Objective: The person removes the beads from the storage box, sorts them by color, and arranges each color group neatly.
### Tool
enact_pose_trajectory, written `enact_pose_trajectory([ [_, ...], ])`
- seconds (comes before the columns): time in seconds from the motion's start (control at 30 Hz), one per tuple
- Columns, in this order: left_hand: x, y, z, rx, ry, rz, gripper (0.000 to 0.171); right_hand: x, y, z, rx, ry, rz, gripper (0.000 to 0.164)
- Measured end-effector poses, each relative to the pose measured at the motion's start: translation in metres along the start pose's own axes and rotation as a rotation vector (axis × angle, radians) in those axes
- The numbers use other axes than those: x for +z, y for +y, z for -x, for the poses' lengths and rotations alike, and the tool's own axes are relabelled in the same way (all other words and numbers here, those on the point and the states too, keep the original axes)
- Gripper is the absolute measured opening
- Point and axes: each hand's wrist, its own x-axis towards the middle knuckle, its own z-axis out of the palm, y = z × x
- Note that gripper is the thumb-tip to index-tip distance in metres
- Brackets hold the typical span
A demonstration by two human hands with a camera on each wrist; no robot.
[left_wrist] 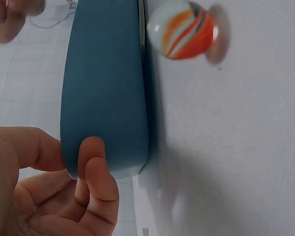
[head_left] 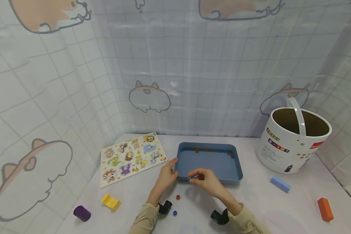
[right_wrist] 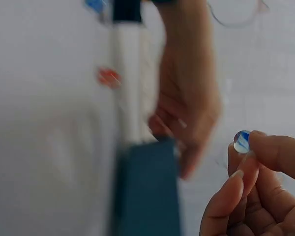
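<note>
A shallow blue tray (head_left: 213,167) lies on the table, with a row of small marbles (head_left: 207,150) along its far wall and a few in its far right corner. My left hand (head_left: 166,175) holds the tray's near left corner, its fingers (left_wrist: 101,182) against the outer wall. Over the tray's near edge, my right hand (head_left: 207,182) pinches a blue and white glass marble (right_wrist: 241,141) between thumb and fingertips. An orange and white marble (left_wrist: 182,30) lies on the table in front of the tray. Closer to me rests a blue marble (head_left: 175,213), between my forearms.
An animal puzzle board (head_left: 133,159) lies left of the tray. A white bucket (head_left: 283,146) with a handle stands at the right. Around the table lie a yellow block (head_left: 111,202), a purple cylinder (head_left: 82,213), a light blue block (head_left: 280,184) and an orange block (head_left: 325,209).
</note>
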Motion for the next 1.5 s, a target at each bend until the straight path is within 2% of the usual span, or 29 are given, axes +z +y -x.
enact_pose_trajectory([
  [0.2,-0.002,0.000,0.000,0.011,0.013,0.007,0.059,0.028,0.018,0.013,0.027,-0.151,-0.015,0.019],
  [0.33,-0.001,0.000,0.000,0.025,0.008,-0.003,0.059,0.043,0.027,0.018,0.024,-0.210,-0.014,0.016],
  [0.53,0.000,-0.001,0.000,0.060,0.024,-0.021,0.059,0.051,0.031,0.022,0.010,-0.256,0.005,0.015],
  [0.97,0.001,-0.001,0.000,0.058,0.038,-0.037,0.058,0.059,0.030,0.027,-0.034,-0.288,0.070,0.018],
  [1.23,0.002,-0.002,-0.001,0.067,0.050,-0.032,0.058,0.045,0.025,0.022,-0.021,-0.294,0.065,0.018],
  [1.37,0.001,-0.002,0.000,0.061,0.046,-0.014,0.058,0.025,0.012,0.012,-0.051,-0.265,0.045,0.021],
  [1.5,0.001,-0.001,0.001,0.051,0.033,0.005,0.059,-0.001,-0.004,-0.003,-0.048,-0.193,0.040,0.024],
])
